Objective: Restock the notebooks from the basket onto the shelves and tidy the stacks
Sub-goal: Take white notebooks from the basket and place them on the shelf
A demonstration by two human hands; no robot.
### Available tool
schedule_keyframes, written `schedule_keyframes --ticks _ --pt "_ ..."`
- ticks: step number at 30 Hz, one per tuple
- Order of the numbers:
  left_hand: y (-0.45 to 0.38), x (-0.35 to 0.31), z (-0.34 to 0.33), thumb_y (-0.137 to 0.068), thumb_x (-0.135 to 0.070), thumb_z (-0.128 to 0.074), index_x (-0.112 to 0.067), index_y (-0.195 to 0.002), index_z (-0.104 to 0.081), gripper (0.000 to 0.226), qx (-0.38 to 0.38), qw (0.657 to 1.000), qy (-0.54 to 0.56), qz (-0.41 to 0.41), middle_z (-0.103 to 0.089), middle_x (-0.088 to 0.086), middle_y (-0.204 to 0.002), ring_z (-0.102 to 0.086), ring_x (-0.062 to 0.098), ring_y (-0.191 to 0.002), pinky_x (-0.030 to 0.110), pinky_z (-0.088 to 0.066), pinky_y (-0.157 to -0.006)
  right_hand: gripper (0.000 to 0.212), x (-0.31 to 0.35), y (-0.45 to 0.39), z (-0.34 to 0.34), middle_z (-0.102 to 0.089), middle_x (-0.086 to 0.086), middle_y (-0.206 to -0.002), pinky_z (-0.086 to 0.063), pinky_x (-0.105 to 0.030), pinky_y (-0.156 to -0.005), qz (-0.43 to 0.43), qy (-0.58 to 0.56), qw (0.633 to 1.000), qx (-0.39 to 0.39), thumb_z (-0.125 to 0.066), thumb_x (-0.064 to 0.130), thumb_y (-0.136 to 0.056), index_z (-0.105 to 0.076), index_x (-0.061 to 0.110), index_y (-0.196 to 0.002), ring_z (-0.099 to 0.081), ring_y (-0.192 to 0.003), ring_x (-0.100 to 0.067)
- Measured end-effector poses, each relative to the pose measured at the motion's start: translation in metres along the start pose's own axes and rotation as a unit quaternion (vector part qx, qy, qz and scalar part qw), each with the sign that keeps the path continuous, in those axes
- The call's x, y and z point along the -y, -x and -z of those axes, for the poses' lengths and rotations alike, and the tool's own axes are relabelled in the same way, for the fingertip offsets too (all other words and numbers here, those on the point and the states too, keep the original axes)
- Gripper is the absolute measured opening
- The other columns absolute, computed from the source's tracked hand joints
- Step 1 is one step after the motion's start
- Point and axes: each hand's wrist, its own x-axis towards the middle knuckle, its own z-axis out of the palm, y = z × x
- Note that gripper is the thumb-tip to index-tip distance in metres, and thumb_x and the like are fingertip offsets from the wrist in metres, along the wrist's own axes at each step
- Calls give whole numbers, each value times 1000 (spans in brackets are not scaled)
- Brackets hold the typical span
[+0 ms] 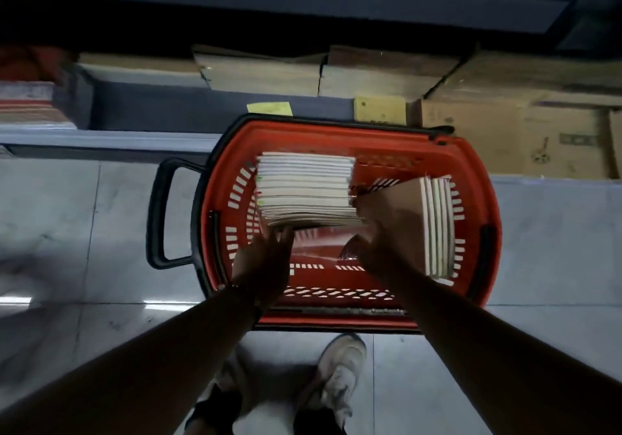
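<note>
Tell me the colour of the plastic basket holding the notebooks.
The slotted plastic basket is red with black handles, seen clearly in the head view.

Dim overall, arms near-silhouetted, white glare patches on glossy floor tiles [20, 300], motion blur at left edge and hands, shelf [101, 138] recesses lost in shadow, wide-angle bowing at borders
</note>
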Motion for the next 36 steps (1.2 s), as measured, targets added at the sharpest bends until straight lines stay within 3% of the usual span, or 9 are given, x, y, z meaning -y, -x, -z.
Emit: schedule_keyframes --ticks 3,6,11,16,19,24,28,31,36 --pt "-5 -2 -12 -98 -14 -39 -25 -141 -29 45 -41 999 -7 -18 -48 10 -139 -65 30 -93 38 -52 -65 61 6 -7 6 -67 -9 -112 -48 -26 -72 -22 -38 999 3 -73 20 -83 -47 28 -138 -62 -92 -21" --pt "-7 -5 -23 -100 -14 -41 -22 -132 -32 35 -36 998 41 7 -60 7 -123 -67 29 -89 36 -47 -61 22 13 2 19 -72 -4 -99 -45 -27 -71 -48 52 997 -7 -68 28 -90 -68 22 -110 -67 -92 -24" --pt "-16 -13 -18 -100 -8 -45 -21 -130 -40 33 -47 994 95 17 -69 6 -94 -63 24 -72 29 -40 -56 16 13 14 33 -68 5 -82 -41 -26 -61 -18 66 998 8 -59 30 -96 -73 23 -99 -60 -72 -12" --pt "-2 -9 32 -96 -6 -49 -25 -119 -61 32 -58 990 122 -40 -71 5 -111 -68 26 -97 34 -50 -76 18 28 35 60 -63 6 -86 -43 -22 -60 9 9 1000 7 -63 31 -94 -67 17 -105 -62 -79 -14" --pt "21 -6 92 -101 -13 -47 -24 -121 -61 27 -86 979 174 -62 -70 2 -112 -66 21 -96 28 -44 -75 22 51 58 91 -61 4 -88 -49 -11 -59 11 -151 988 -3 -74 4 -85 -60 19 -92 -62 -74 -4" --pt "69 0 202 -104 -22 -46 -37 -100 -56 19 -69 940 315 -111 -63 -19 -90 -67 4 -83 20 -54 -67 78 100 102 153 -53 0 -132 -48 -9 -49 -15 -244 961 125 -77 6 -82 -37 24 -146 -59 -95 -7" --pt "104 4 279 -104 -26 -48 -34 -105 -65 18 -59 900 410 -135 -69 -12 -101 -70 9 -95 31 -57 -78 58 146 142 202 -68 5 -120 -57 -24 -78 -16 -272 947 171 -81 23 -81 -55 25 -133 -66 -110 -17" --pt "134 1 328 -103 -16 -50 -25 -105 -69 21 -81 850 508 -115 -72 0 -106 -70 22 -102 46 -58 -88 30 182 183 240 -74 4 -101 -53 -12 -63 9 -348 919 183 -66 5 -92 -63 13 -121 -72 -84 -2" --pt "189 -12 399 -101 -10 -51 -23 -120 -65 26 -124 748 648 -72 -75 -4 -101 -71 24 -92 32 -61 -73 29 232 259 280 -75 1 -112 -56 -29 -82 42 -396 910 111 -60 7 -96 -65 17 -124 -71 -103 -18"
